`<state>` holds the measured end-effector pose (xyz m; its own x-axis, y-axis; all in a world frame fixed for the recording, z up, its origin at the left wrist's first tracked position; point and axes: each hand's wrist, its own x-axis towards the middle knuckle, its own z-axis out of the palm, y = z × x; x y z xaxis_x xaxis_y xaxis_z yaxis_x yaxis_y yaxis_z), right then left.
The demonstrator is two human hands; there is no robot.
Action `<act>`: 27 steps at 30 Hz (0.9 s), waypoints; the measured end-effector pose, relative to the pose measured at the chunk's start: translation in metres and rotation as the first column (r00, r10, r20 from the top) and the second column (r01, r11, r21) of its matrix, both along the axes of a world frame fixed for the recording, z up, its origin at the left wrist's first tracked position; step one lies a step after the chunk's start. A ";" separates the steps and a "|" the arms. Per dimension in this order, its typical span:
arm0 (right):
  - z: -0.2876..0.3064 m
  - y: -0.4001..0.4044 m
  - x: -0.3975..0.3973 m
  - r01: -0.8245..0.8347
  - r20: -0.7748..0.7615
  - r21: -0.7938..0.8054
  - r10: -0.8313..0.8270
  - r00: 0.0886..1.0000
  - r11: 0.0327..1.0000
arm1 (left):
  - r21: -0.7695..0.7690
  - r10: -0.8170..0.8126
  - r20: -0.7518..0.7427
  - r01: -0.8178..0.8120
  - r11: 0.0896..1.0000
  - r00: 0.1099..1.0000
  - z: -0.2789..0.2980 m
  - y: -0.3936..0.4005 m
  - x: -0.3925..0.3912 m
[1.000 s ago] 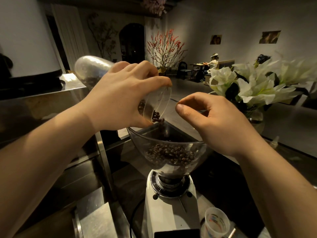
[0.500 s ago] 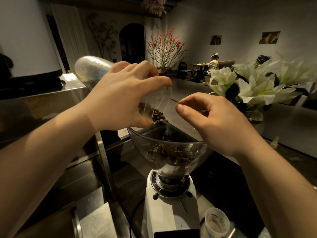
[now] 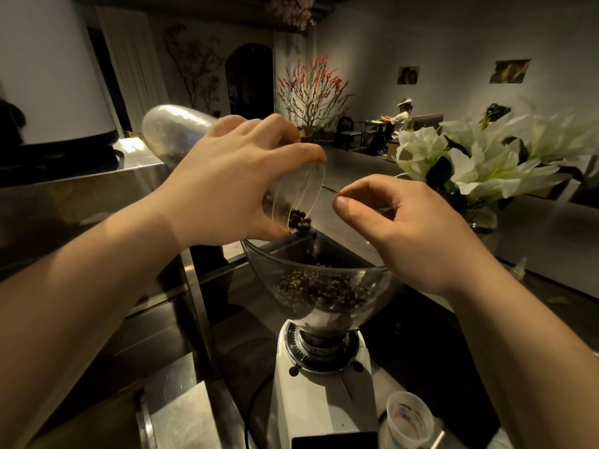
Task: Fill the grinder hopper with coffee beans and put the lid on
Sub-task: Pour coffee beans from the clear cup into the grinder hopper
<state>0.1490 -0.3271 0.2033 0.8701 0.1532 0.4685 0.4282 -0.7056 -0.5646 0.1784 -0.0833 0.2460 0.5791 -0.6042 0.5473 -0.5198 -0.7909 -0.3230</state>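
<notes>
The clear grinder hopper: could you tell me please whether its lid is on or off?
Off. The clear grinder hopper stands open-topped while the left hand tips dark coffee beans into it from a clear container.

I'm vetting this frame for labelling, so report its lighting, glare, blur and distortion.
Head view: dim, warm light; bright glare on the tilted clear plastic bean container gripped by the left hand; falling dark coffee beans slightly smeared above the clear grinder hopper; wide-angle lens stretches both forearms at the edges; white lilies look soft; the right hand is sharp.

Grinder [image 3: 324,390] base cut off below; container [image 3: 293,196] body hidden behind left hand [image 3: 233,186].
</notes>
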 end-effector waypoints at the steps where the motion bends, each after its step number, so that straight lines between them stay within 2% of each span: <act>1: 0.000 0.000 0.000 0.000 0.001 0.000 0.000 1.000 1.000 | -0.001 0.000 0.000 0.000 1.000 1.000 0.000 0.000 0.000; 27: 0.000 0.000 0.000 -0.002 0.002 -0.004 0.002 1.000 1.000 | -0.009 -0.002 0.003 0.002 1.000 1.000 0.000 0.000 0.000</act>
<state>0.1495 -0.3270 0.2036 0.8688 0.1568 0.4697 0.4309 -0.7068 -0.5611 0.1781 -0.0830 0.2461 0.5764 -0.6002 0.5546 -0.5202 -0.7929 -0.3174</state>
